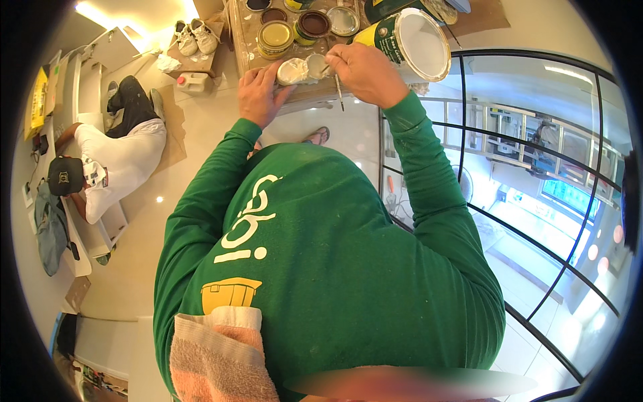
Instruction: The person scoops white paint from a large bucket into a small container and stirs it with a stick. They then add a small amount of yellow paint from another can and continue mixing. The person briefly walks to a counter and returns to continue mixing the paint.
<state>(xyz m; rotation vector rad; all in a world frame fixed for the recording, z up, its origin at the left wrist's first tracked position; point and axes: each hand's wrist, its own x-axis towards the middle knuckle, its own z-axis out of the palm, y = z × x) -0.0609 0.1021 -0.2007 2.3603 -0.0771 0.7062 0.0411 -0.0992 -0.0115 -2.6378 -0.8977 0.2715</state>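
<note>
My left hand (260, 95) has its fingers curled round the side of a small round container (292, 71) coated with thick white material. Right beside that container is a second small round one (317, 66), greyish and smeared with white. My right hand (368, 74) is closed in a pinch at its rim; a thin dark bit shows at the fingertips, too small to name. Below the right fingers, a slim stick-like tool (339, 94) points down over the bench edge. A large paint bucket (423, 45), white inside, stands just beyond my right hand.
Several open paint cans, including a yellow one (275, 38) and a dark brown one (313, 25), crowd the wooden bench (244, 41). Black-framed glass panels (529, 141) rise at right. At left, a person in white (127, 157) bends low near a plastic jug (194, 83) and shoes (195, 37).
</note>
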